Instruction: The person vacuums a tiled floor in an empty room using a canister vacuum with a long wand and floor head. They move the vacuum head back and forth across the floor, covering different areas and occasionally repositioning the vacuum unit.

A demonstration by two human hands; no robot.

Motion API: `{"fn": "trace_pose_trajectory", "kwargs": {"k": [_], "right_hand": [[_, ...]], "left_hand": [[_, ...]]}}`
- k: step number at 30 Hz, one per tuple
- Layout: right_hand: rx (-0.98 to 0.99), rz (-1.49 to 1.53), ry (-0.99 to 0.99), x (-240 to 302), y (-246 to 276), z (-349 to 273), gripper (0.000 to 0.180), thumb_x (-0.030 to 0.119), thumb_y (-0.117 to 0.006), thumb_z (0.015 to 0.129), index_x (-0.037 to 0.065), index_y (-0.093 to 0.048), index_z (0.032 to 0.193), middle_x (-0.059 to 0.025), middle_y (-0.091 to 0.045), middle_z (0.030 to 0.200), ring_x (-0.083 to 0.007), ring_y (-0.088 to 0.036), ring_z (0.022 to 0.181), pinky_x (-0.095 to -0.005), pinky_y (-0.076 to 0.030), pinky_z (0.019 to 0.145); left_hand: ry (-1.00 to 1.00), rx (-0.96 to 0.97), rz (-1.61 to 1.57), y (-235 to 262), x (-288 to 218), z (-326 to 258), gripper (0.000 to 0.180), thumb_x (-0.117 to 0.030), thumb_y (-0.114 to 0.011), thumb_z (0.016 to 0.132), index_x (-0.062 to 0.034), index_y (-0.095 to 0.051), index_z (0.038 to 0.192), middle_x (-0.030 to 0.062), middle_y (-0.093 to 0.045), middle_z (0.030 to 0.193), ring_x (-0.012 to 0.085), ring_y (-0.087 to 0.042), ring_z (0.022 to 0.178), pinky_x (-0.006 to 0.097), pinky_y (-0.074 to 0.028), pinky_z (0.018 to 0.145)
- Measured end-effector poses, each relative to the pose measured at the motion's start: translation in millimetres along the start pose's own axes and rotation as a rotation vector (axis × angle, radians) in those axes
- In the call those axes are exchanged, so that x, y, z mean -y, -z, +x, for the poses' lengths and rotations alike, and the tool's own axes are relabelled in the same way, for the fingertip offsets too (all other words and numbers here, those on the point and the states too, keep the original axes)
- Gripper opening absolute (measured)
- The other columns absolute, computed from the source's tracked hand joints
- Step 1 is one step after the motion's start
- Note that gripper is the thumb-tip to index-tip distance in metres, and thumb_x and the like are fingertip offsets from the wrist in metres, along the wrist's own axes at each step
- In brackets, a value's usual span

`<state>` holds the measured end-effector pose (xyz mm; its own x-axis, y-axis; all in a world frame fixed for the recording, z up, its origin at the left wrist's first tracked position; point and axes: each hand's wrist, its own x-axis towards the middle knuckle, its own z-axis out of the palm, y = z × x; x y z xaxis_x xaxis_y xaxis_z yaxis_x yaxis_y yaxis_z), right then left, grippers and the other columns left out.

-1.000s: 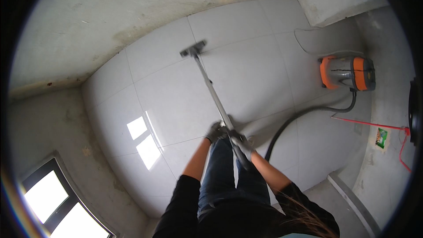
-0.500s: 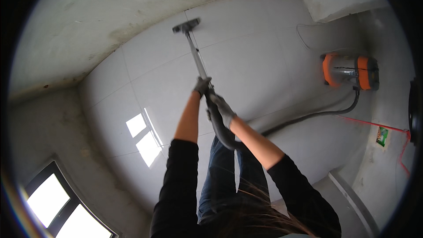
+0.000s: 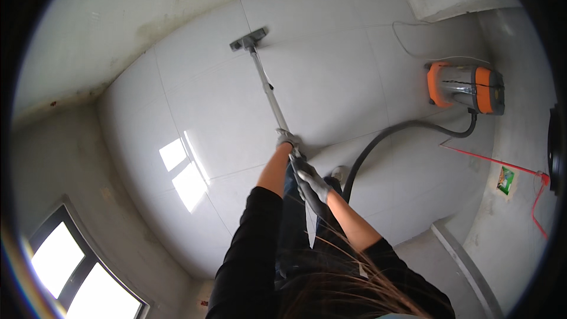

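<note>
I hold a vacuum wand [image 3: 267, 85] in both gloved hands. My left hand [image 3: 287, 139] grips the metal tube higher up. My right hand [image 3: 311, 182] closes on the handle end, where the black hose [image 3: 378, 139] joins. The wand slants away from me to a flat floor nozzle [image 3: 248, 39] resting on the white floor tiles [image 3: 331, 71] near the far wall. The hose curves right to a steel and orange canister vacuum [image 3: 465, 87] standing on the floor.
Bare grey walls [image 3: 118, 18] enclose the tiled floor. A window [image 3: 77, 272] at lower left throws a bright patch on the tiles. A red cord [image 3: 490, 162] runs along the right wall near a small green box [image 3: 505, 180]. A concrete ledge [image 3: 455, 248] sits at lower right.
The nozzle was pushed out toward the far wall with my arms stretched, then drawn back a little. My hands now sit closer to my body than half a second ago.
</note>
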<state>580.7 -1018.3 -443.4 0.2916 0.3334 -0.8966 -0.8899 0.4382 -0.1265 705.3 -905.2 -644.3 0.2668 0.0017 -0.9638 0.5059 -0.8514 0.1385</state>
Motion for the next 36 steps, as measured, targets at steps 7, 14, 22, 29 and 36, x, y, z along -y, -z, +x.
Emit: {"fn": "trace_pose_trajectory", "kwargs": {"k": [7,14,22,29,36], "right_hand": [[-0.061,-0.492,0.311,-152,147,-87,0.075,0.035,-0.068,0.086,0.023,-0.024,0.145,-0.0112,-0.055,0.115,-0.0228,-0.057,0.099,-0.0381,-0.049,0.085],[-0.142,-0.197,-0.205,-191,210,-263,0.078,0.024,-0.067,0.086,0.017,-0.02,0.148,-0.0087,-0.033,0.145,-0.0268,-0.036,0.132,-0.0392,-0.033,0.108],[-0.254,0.03,-0.129,-211,178,-271,0.061,0.022,-0.06,0.091,0.018,-0.031,0.144,-0.0068,-0.042,0.141,-0.0239,-0.036,0.133,-0.0372,-0.037,0.105],[-0.001,-0.005,0.129,-107,58,-54,0.048,0.035,-0.062,0.09,0.021,-0.042,0.132,-0.0011,-0.054,0.073,-0.0113,-0.053,0.054,-0.0295,-0.045,0.041],[-0.068,-0.169,0.278,36,-28,66,0.059,0.034,-0.066,0.086,0.02,-0.036,0.135,-0.007,-0.056,0.064,-0.0196,-0.052,0.042,-0.0344,-0.044,0.037]], "left_hand": [[-0.027,-0.022,0.186,-199,37,-33,0.077,-0.019,-0.052,0.08,0.0197,-0.013,0.134,0.0322,-0.06,0.107,0.0367,-0.064,0.099,0.042,-0.051,0.083],[0.202,-0.005,-0.369,-355,31,-195,0.079,-0.014,-0.061,0.072,0.0132,-0.019,0.133,0.0334,-0.052,0.122,0.0439,-0.054,0.114,0.046,-0.045,0.096],[0.151,-0.096,-0.308,-380,60,-187,0.075,-0.022,-0.058,0.078,0.0122,-0.022,0.134,0.0335,-0.052,0.122,0.0399,-0.058,0.109,0.046,-0.047,0.092],[-0.11,-0.525,-0.114,-118,73,-29,0.09,-0.025,-0.066,0.078,0.0093,-0.01,0.139,0.0319,-0.058,0.111,0.0405,-0.063,0.096,0.044,-0.053,0.08],[-0.219,-0.435,-0.7,33,9,-17,0.071,-0.009,-0.067,0.076,0.0012,-0.019,0.127,0.0264,-0.057,0.098,0.0345,-0.061,0.086,0.044,-0.053,0.073]]}}
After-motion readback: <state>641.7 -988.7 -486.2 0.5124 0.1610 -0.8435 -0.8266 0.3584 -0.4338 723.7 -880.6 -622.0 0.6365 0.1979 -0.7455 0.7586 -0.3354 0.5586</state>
